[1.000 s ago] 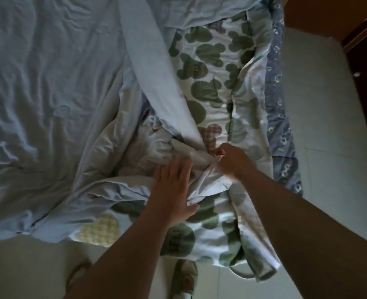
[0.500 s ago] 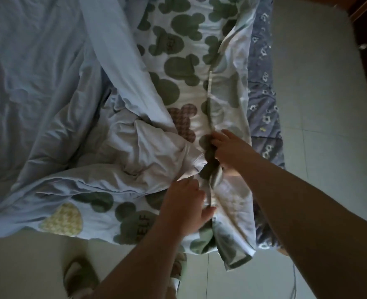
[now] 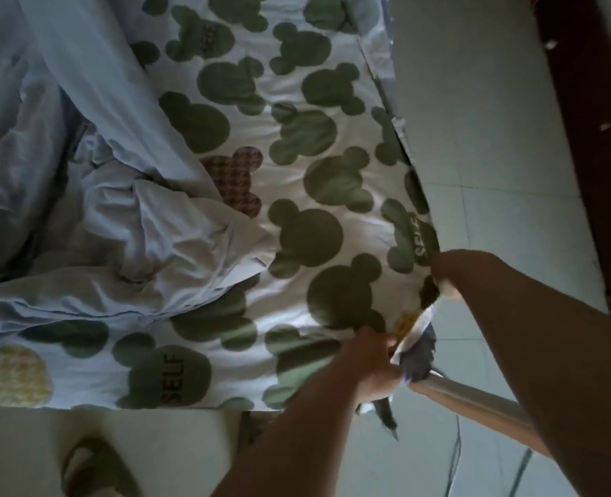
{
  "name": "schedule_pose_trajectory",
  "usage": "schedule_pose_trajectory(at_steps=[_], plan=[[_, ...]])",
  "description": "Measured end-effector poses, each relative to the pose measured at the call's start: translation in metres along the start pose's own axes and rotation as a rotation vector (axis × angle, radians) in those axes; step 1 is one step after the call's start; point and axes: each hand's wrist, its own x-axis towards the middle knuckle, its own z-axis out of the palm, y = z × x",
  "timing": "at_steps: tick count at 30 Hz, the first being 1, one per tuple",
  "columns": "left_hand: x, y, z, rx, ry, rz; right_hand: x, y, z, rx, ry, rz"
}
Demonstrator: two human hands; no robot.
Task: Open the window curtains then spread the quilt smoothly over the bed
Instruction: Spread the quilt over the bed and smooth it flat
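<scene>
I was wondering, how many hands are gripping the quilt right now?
2. The left hand grips the quilt at its near corner; the right hand pinches the quilt's side edge a little further up. No other hands are visible.

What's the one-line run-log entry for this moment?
step: spread quilt | left hand: grips corner | right hand: grips edge | state: bunched at left

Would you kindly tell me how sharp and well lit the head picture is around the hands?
Head view: dim, no glare; the quilt print reads clearly mid-frame; the left hand and right hand gripping its edge are dark and soft; the slipper at bottom left is blurred.
</scene>
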Motion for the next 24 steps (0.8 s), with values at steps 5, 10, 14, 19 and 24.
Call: schedule_pose_trajectory(at_steps=[5,10,14,19,24], plan=[[0.01,0.015,0.015,-0.208,-0.082,-0.15,-0.016,-0.004,0.012,-0.029,0.01,-0.086],[0.005,0.019,-0.007,-0.069,0.133,0.002,-0.033,-0.025,-0.036,-0.021,0.249,-0.089],[-0.01,-0.017,-0.065,0.221,0.687,0.109,-0.039,-0.066,-0.074,0.198,0.367,-0.211],[-0.057,-0.073,-0.16,0.607,1.104,-0.131,-0.049,-0.152,-0.127,0.401,0.427,-0.465],[-0.091,-0.121,-0.205,0.455,0.918,-0.571,-0.081,-0.236,-0.168,0.619,0.471,-0.655]])
